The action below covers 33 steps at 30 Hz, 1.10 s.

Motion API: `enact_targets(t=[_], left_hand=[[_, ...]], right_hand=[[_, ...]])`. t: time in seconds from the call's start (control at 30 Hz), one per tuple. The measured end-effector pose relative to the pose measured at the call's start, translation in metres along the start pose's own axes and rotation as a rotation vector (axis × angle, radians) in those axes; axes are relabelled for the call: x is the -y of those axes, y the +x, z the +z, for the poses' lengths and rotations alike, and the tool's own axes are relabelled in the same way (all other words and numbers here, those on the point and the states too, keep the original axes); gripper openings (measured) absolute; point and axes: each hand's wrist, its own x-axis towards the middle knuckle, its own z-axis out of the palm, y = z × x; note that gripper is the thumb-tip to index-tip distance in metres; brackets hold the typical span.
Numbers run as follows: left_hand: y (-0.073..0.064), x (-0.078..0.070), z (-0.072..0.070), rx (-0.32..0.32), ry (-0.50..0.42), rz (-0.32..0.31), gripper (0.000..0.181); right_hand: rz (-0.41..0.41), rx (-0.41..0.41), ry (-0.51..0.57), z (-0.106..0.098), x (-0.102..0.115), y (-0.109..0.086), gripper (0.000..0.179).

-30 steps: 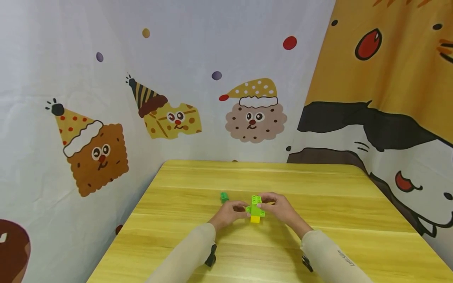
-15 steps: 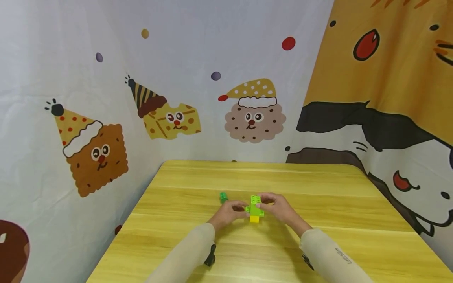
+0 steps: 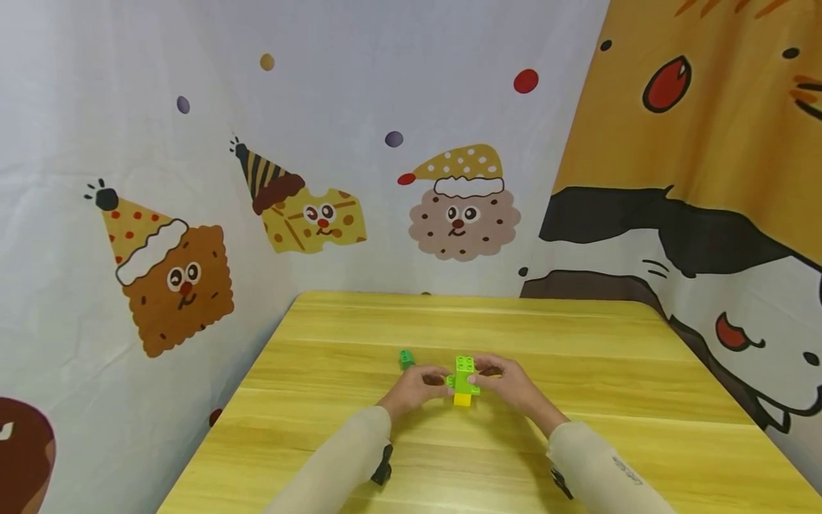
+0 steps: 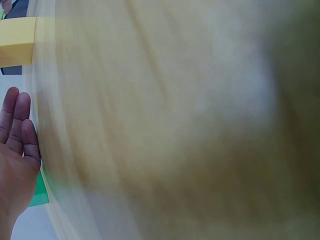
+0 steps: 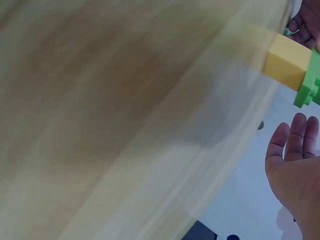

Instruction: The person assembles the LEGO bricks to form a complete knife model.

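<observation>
In the head view a small stack of toy building bricks stands on the wooden table, between the two hands. Its yellow brick [image 3: 462, 400] is lowest, under a lime green plate [image 5: 307, 89] with lime green bricks [image 3: 465, 377] above. My left hand [image 3: 416, 387] pinches the plate's left end between thumb and index finger. From the right, my right hand [image 3: 511, 384] holds the tall lime part, thumb on its near side and fingers partly hidden behind. Its other fingers extend below the plate in the right wrist view. The left wrist view shows only the yellow brick [image 4: 17, 42] clearly.
A dark green brick [image 3: 406, 358] lies on the table [image 3: 359, 328] just beyond the left hand. A cartoon-printed cloth [image 3: 359, 93] hangs behind the table and along its sides. Black wrist devices [image 3: 382, 465] sit under the beige sleeves.
My right hand has come slightly down and toward me along the lime bricks. The left hand keeps its place, and the stack stays almost where it was.
</observation>
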Motion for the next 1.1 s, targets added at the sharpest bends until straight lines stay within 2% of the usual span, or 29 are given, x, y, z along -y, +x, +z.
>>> enact_targets(t=[0.17,0.3,0.57,0.87,1.1], left_hand=[[0.000,0.001,0.001,-0.002,-0.004,0.003,0.032],[0.000,0.001,0.001,-0.001,-0.004,0.004,0.032],[-0.001,-0.001,0.001,-0.004,-0.022,-0.008,0.034],[0.001,0.002,0.001,0.000,-0.026,0.000,0.038],[0.002,0.001,-0.004,0.025,-0.030,0.003,0.048]], right_hand=[[0.024,-0.006,-0.023,-0.002,-0.010,-0.002,0.053],[0.034,-0.003,-0.033,-0.004,-0.016,-0.004,0.050],[0.060,0.056,-0.005,-0.002,-0.026,-0.007,0.044],[0.003,0.093,-0.007,0.000,-0.030,-0.008,0.045],[0.013,0.096,-0.022,0.001,-0.032,-0.005,0.039]])
